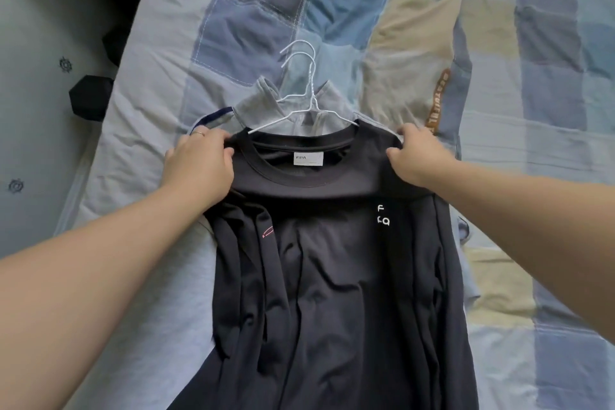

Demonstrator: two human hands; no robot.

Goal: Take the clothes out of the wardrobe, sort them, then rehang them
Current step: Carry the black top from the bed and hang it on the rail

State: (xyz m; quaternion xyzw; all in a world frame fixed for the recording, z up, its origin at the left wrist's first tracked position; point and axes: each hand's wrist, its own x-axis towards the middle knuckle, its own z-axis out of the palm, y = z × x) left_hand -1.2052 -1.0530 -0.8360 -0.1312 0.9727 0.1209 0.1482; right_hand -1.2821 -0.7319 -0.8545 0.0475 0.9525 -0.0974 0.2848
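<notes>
Black top (326, 276), head view: it lies flat and front-up on the patchwork quilt (499, 43), collar at the far end and hem running out of frame toward the camera.

- Left hand (199, 160): on the top's left shoulder, fingers curled over the seam and gripping the fabric. There's a ring (198, 133) on one finger.
- Right hand (412, 153): on the opposite shoulder, thumb and fingers pinching the cloth at the seam.
- The symmetric shoulder grip probably keeps the top square and taut, so the shoulders sit on the wire rather than slipping off.
- White wire hanger (301, 116): its arms enter the neck opening and the hook sticks out beyond the collar. My guess is the hands are seating the shoulders on it, or peeling them off. Can't tell which.
- Second hanger hook (296, 46): just past the first, and it looks to belong to the grey zip garment (263, 103) lying under the top's collar end.
- Stacking with the hooks aligned looks like a sort pile.
- Neck label (307, 158) faces up inside the collar.
- Left of the top, off the bed: pale floor (33, 110) and a dark object (90, 100), unidentifiable.

Wardrobe is not in view.
</notes>
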